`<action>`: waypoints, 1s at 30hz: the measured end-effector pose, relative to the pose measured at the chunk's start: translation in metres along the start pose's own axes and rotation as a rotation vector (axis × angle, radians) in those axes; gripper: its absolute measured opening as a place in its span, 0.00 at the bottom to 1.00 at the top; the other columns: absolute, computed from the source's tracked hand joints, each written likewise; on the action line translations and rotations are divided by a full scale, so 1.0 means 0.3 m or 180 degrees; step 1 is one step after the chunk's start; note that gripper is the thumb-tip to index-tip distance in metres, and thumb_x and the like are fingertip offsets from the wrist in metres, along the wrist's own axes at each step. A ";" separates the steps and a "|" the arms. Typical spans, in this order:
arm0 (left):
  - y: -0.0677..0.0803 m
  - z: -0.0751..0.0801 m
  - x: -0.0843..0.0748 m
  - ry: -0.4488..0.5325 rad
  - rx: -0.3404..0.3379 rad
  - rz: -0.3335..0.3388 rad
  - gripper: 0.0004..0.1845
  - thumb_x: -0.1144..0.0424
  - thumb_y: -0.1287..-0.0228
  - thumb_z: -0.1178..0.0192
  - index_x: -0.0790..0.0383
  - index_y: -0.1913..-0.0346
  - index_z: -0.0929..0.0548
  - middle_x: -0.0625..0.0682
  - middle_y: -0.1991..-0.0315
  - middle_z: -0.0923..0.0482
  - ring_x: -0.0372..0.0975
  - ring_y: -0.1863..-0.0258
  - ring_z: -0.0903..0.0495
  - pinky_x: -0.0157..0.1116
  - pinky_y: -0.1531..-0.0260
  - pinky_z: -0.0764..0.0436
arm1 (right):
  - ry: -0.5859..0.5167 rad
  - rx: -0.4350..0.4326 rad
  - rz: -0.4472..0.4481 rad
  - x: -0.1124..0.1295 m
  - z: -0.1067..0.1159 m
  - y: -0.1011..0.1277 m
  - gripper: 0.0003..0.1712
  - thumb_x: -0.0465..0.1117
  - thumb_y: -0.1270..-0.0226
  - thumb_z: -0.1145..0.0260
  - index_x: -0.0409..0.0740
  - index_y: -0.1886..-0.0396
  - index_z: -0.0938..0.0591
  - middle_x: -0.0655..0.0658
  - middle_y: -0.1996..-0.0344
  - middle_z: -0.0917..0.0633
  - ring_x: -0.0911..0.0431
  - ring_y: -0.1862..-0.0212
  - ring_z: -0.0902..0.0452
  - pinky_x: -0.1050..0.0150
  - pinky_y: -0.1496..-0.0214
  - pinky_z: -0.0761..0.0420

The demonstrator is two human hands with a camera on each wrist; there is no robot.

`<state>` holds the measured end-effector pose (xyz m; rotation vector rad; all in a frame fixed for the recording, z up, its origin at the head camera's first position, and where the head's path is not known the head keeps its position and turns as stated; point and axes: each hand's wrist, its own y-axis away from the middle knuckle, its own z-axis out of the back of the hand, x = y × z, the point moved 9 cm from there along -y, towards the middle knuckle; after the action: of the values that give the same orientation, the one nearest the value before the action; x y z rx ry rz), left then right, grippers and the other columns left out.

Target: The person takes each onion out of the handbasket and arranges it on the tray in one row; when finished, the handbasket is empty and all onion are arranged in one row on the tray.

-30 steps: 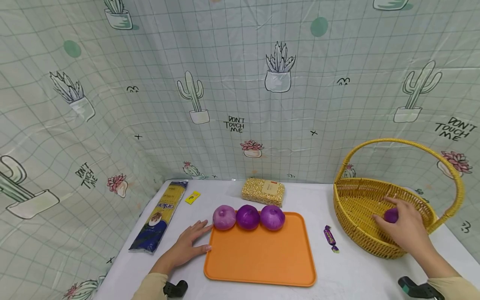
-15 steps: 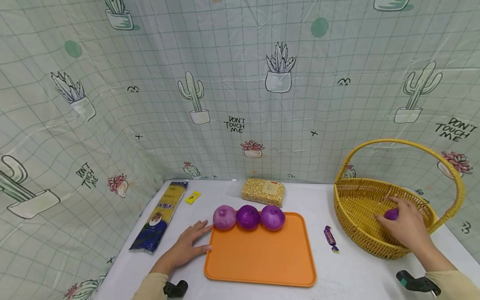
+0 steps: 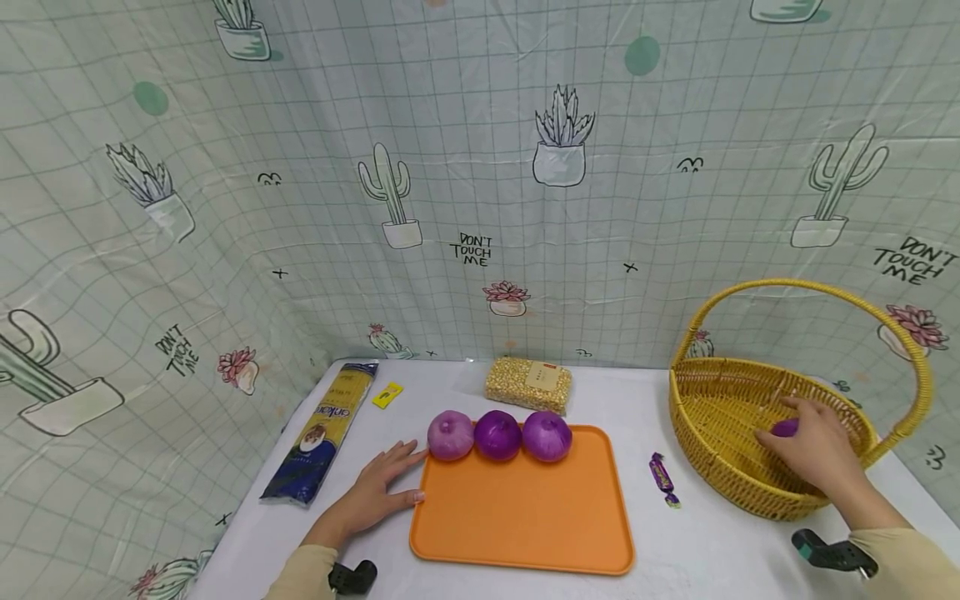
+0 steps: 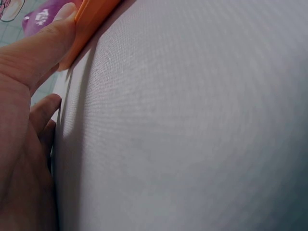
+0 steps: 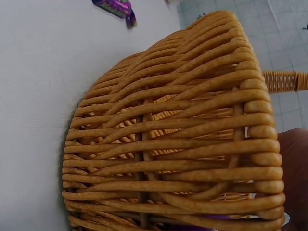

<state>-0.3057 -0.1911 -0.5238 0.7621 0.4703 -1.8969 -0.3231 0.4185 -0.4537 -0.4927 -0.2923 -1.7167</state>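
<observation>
In the head view my left hand (image 3: 380, 490) lies at the left edge of an orange tray (image 3: 517, 521), fingers spread and extended. Its thumb (image 4: 53, 36) touches the tray's rim in the left wrist view. Three purple onions (image 3: 451, 435), (image 3: 498, 435), (image 3: 547, 436) stand in a row along the tray's back. My right hand (image 3: 821, 446) reaches inside a yellow wicker basket (image 3: 705, 454), its fingers and thumb bent around another purple onion (image 3: 785, 427), mostly hidden behind the hand. The basket's wall (image 5: 183, 144) blocks most of the right wrist view.
A purple-wrapped candy (image 3: 663, 479) lies between tray and basket. Behind the tray is a bag of corn kernels (image 3: 528, 384). At left lie a long yellow-and-blue packet (image 3: 322, 433) and a small yellow packet (image 3: 387, 395). The basket's tall handle (image 3: 806, 283) arches above it.
My right hand has shifted slightly within the basket, and its onion shows a little less. The left hand has stayed at the tray's edge.
</observation>
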 end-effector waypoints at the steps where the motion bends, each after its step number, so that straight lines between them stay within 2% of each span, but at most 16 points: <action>1: 0.000 0.000 0.000 0.0001 0.0000 0.0005 0.37 0.47 0.32 0.34 0.58 0.25 0.31 0.63 0.22 0.42 0.62 0.21 0.54 0.65 0.26 0.61 | -0.0005 0.0011 0.0010 -0.002 -0.001 -0.001 0.47 0.48 0.32 0.32 0.20 0.30 0.42 0.10 0.33 0.51 0.14 0.34 0.54 0.17 0.45 0.38; 11: -0.001 -0.003 0.002 0.0003 0.0009 0.0000 0.37 0.48 0.32 0.34 0.59 0.25 0.31 0.64 0.22 0.42 0.62 0.21 0.54 0.65 0.26 0.60 | -0.0042 0.0093 0.0144 -0.003 -0.005 -0.004 0.45 0.46 0.33 0.31 0.21 0.30 0.41 0.09 0.37 0.48 0.15 0.41 0.47 0.19 0.50 0.31; 21: 0.000 0.000 0.000 0.0000 0.0000 0.0027 0.37 0.48 0.32 0.34 0.58 0.25 0.30 0.63 0.22 0.42 0.62 0.21 0.54 0.65 0.26 0.60 | -0.0007 0.0216 0.0265 0.001 -0.016 -0.012 0.47 0.46 0.34 0.29 0.19 0.31 0.41 0.10 0.40 0.43 0.16 0.43 0.43 0.21 0.49 0.29; 30: 0.000 -0.001 -0.002 -0.0017 0.0004 0.0043 0.37 0.47 0.32 0.34 0.57 0.25 0.30 0.63 0.22 0.42 0.62 0.21 0.54 0.65 0.26 0.60 | 0.0060 0.0316 0.0311 0.015 -0.026 -0.020 0.42 0.42 0.32 0.30 0.17 0.34 0.40 0.11 0.45 0.35 0.17 0.45 0.38 0.24 0.49 0.27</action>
<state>-0.3055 -0.1907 -0.5236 0.7589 0.4595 -1.8863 -0.3309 0.4122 -0.4580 -0.4113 -0.3328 -1.6028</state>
